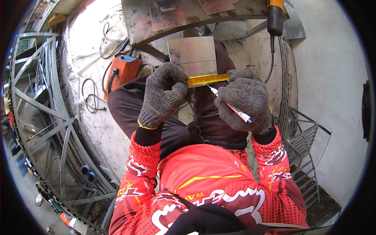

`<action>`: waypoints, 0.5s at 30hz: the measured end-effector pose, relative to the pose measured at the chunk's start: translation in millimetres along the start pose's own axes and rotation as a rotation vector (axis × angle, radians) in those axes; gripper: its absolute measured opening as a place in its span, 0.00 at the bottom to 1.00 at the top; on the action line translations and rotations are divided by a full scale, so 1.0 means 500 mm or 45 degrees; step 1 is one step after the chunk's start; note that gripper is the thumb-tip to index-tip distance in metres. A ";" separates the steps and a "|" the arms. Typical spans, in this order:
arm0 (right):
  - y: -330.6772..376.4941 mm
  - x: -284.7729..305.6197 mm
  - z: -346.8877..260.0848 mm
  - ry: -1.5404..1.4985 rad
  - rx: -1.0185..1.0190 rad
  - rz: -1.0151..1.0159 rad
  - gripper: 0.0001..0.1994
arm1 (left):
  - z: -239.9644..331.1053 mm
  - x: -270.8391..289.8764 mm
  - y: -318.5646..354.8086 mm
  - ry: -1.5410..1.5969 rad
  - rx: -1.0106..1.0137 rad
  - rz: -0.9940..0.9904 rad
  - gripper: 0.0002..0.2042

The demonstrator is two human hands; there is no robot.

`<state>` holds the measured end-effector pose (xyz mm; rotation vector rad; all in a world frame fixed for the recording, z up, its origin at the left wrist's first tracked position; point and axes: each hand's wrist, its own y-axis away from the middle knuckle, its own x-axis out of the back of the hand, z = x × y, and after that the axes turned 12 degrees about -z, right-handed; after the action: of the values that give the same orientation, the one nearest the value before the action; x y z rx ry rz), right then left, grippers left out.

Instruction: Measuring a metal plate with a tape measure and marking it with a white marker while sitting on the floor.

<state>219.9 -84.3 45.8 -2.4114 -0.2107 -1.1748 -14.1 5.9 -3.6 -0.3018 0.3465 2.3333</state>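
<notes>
A yellow tape measure blade (207,80) stretches between my two hands along the near edge of a metal plate (192,51). The plate has a thin line across it and faint pink smudges. My left hand (164,92), in a grey knit glove, pinches the blade's left end. At the other end, the gloved fingers of my right hand (244,98) grip the blade. That same hand also holds a white and red marker pen (235,109), its tip pointing up-left, close to the blade's lower edge. Whether the tip touches anything, I cannot tell.
Ahead stands a metal-topped table (137,23) with loose metal plates (167,15). An orange and black corded power tool (275,17) sits at its right end. Left on the floor are an orange machine (123,72) and cables (91,94). Metal frames (58,113) fill the far left; a slatted rack (303,141) stands right.
</notes>
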 end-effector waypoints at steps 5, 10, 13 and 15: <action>-0.002 0.001 -0.004 0.034 -0.019 -0.003 0.09 | 0.000 0.003 -0.001 -0.153 0.033 0.017 0.06; -0.005 0.003 -0.006 0.037 -0.016 -0.024 0.10 | -0.001 0.001 -0.001 -0.073 0.010 0.012 0.06; -0.005 0.004 -0.007 0.020 -0.019 0.003 0.09 | 0.001 -0.003 0.000 -0.053 -0.008 0.009 0.06; -0.006 0.004 -0.007 0.005 -0.019 0.003 0.09 | 0.002 -0.003 0.000 -0.047 -0.015 0.005 0.06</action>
<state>217.6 -83.2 50.2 -2.4211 -0.1989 -1.1841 -13.4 5.2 -2.1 -0.2641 0.3155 2.3422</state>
